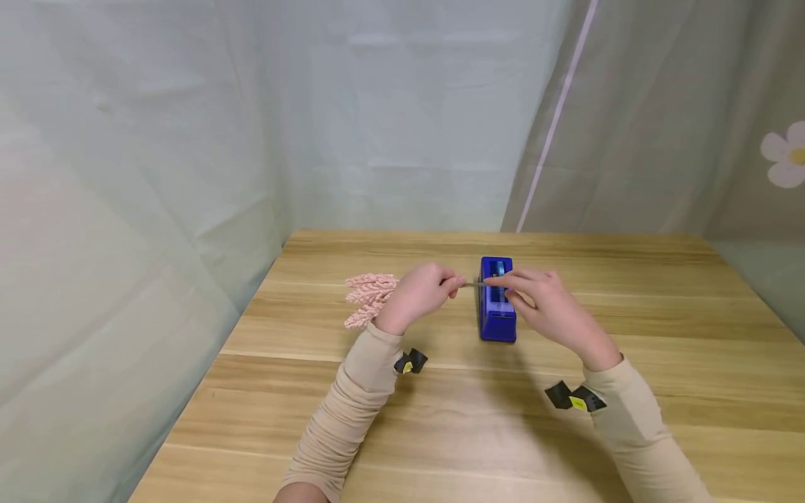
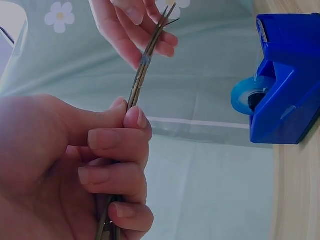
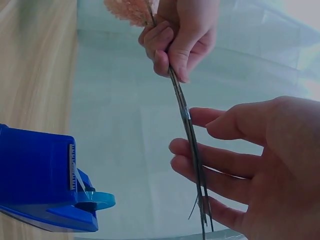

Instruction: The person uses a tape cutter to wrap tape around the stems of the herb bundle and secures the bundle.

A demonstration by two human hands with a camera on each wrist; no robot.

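Between both hands, stems (image 1: 468, 283) lying left-right

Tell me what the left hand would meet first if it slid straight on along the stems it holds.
Probably the right hand, whose fingers rest on the stems just past the tape wrap; the blue tape dispenser sits below that line.

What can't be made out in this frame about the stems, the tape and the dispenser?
- Stems: head view, too thin to count.
- Pink flower heads: right wrist view, cut by the top edge.
- Tape band on the stems: its loose end is too small to see.
- Blue dispenser: head view, partly behind the right hand.
- Left hand grip covers the lower stems.
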